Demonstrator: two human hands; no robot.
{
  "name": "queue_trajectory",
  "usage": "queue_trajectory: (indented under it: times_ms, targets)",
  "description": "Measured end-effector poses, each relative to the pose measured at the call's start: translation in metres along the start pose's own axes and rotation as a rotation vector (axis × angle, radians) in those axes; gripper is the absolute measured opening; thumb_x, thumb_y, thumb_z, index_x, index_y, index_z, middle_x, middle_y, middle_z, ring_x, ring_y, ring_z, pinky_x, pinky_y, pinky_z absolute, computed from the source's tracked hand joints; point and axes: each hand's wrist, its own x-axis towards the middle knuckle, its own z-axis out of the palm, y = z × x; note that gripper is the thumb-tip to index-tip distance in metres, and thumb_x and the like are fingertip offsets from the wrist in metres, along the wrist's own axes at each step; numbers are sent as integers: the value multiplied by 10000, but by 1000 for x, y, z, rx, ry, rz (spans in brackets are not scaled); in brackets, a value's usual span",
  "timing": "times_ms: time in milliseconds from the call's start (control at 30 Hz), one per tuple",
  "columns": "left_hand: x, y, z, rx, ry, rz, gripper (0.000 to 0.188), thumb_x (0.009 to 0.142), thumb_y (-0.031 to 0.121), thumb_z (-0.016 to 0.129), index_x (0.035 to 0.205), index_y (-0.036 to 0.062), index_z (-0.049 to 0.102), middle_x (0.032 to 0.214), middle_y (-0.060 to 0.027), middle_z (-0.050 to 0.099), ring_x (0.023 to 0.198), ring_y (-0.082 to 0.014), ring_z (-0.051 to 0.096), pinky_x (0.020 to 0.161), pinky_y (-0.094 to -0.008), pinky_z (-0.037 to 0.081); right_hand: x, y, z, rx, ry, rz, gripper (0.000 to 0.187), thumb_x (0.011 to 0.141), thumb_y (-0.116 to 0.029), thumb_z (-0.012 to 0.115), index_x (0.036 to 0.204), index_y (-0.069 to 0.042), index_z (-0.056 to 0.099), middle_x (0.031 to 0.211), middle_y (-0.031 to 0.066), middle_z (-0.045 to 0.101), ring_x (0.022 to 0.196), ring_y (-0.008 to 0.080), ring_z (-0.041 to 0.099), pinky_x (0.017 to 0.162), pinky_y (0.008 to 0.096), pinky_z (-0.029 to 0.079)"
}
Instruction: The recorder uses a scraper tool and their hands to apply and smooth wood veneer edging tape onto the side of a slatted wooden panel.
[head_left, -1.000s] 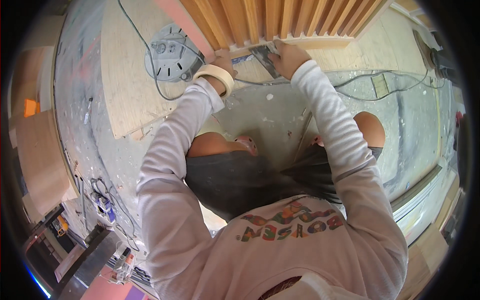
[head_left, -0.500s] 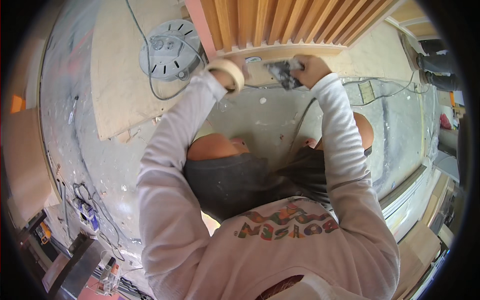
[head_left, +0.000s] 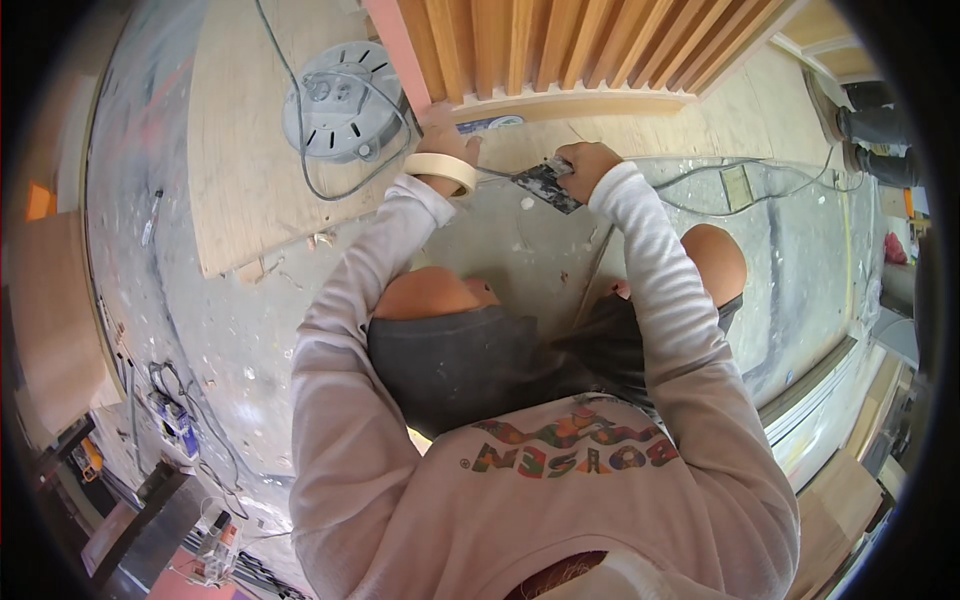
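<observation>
Grey, paint-spotted floor [head_left: 540, 255] is spreading under the crouching person, and a pale plywood sheet [head_left: 235, 180] is covering part of it on the left. At the top, a panel of wooden slats [head_left: 560, 50] is standing with a pink edge [head_left: 401, 50] on its left side. Right hand [head_left: 588, 170] is gripping a scraper [head_left: 547, 188]; its fingers are closing around the upper part, and the dark blade, marked with white, is pointing to the lower left, above the floor. Left hand [head_left: 448, 142] is reaching near the lower left corner of the panel; I cannot tell if its fingers are holding something. Around the left wrist, a cream tape roll [head_left: 458, 171] is hanging like a bracelet. Beside this hand, a round grey cable reel [head_left: 345, 130] is lying on the plywood. At far right, another person's legs [head_left: 880, 127] are showing.
</observation>
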Motion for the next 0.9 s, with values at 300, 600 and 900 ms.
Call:
queue_trajectory:
  times_ms: [300,600,900]
  targets:
    - [-30,41,-88,-374,-379,183,160,790,143,634,887,18,657,856,-101,666,735,-155,626,676,-275,489,13,13,49,-67,-266,115,295,675,-105,568,945,-31,660,987,202,633,960,342,599,848,388,473]
    - [-146,177,-172,-1631,-1038,964,139,795,26,629,891,-32,548,796,-98,473,677,-252,468,599,-313,389,35,21,99,-97,-396,125,326,647,-98,592,963,-53,659,988,190,632,960,337,592,841,388,469]
    - [-164,163,-144,-1133,-1324,1152,199,843,88,573,973,-62,559,909,-151,520,744,-290,529,649,-329,432,28,28,133,133,-466,215,367,659,-186,616,976,-6,655,990,202,638,911,319,626,801,406,480]
